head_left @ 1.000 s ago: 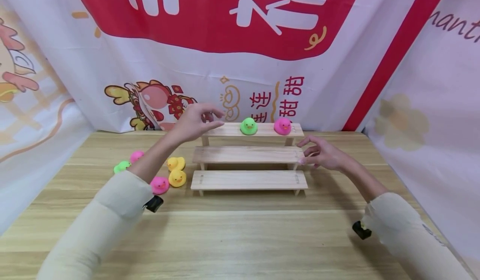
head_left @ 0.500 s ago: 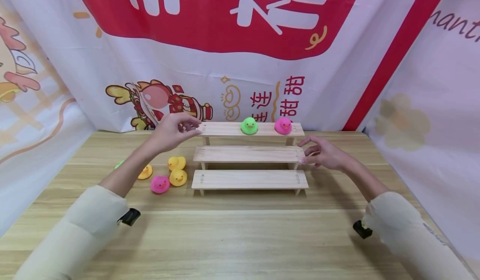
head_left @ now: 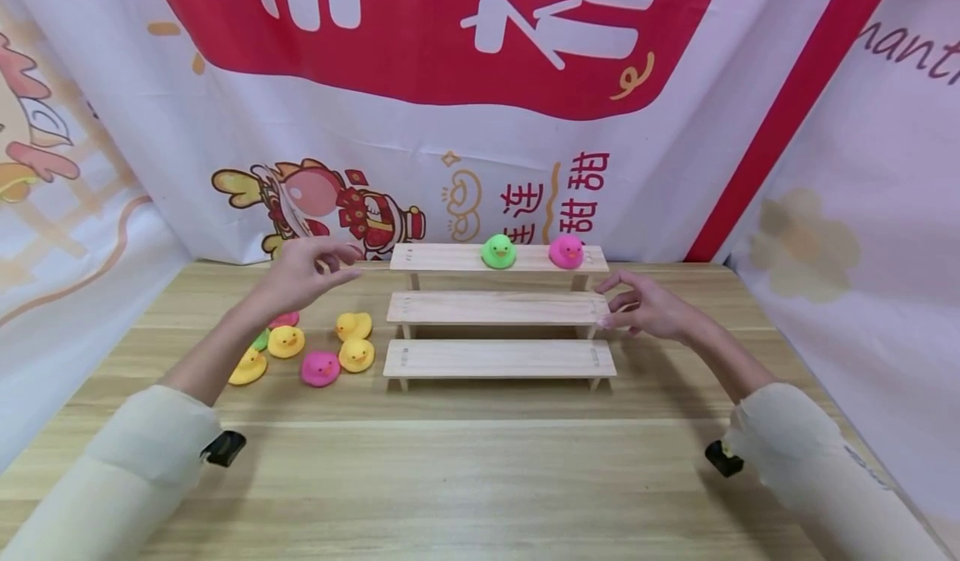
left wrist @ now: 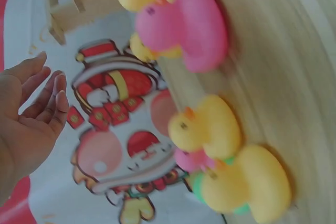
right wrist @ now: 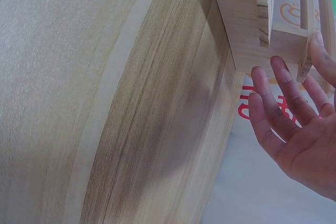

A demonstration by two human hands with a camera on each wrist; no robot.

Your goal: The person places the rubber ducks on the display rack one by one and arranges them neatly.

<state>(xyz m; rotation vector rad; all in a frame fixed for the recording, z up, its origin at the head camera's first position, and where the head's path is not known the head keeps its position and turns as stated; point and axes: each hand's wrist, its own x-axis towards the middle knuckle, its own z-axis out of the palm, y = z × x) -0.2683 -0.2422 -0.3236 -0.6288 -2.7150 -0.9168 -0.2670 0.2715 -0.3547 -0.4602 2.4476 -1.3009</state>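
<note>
My left hand (head_left: pixel 303 273) hovers left of the wooden three-tier stand (head_left: pixel 500 357), fingers loosely bent with nothing between them. The left wrist view shows the same hand (left wrist: pixel 34 116) with an empty palm. A green toy duck (head_left: pixel 498 252) and a pink toy duck (head_left: pixel 566 252) sit on the stand's top tier. My right hand (head_left: pixel 647 307) is at the right end of the middle tier, its fingertips right at the board's edge. Seen from the right wrist, that hand (right wrist: pixel 302 124) has relaxed, spread fingers beside the stand's side.
Several more ducks lie on the table (head_left: pixel 480 478) left of the stand, among them a pink duck (head_left: pixel 320 368) and a yellow duck (head_left: pixel 356 354). Another yellow duck (head_left: pixel 248 367) lies near my left forearm. A printed cloth (head_left: pixel 420 169) hangs behind the table.
My left hand has moved left and slightly down, from over the top tier's left end to beyond the stand, uncovering more ducks. The right hand has stayed in place.
</note>
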